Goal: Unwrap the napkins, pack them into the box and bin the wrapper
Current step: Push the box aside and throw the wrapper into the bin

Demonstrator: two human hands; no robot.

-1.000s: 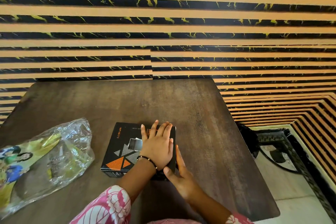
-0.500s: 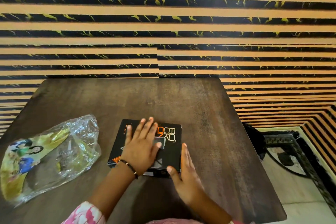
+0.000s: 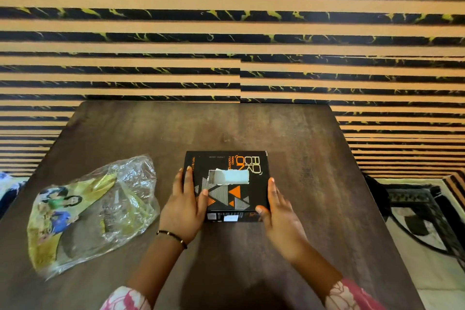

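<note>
Both hands, left hand (image 3: 185,205) and right hand (image 3: 279,211), were pressed flat-fingered against the box (image 3: 227,184) sides; the wrapper (image 3: 93,209) was left of it.

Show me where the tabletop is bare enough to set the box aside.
Bare: far half of table beyond box; right strip to the table's edge. Crowded: left, where the wrapper lies, and around the box with left hand and right hand.

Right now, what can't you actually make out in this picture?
- Inside of the box: head view, only something white shows through the torn opening; how many napkins, unknown.
- Small print on its near side: too small.
- Bin: none in frame.
- Wrapper: crumpled; whether emptied is unclear.
- Left hand, right hand: flank the box; grip unclear.
</note>
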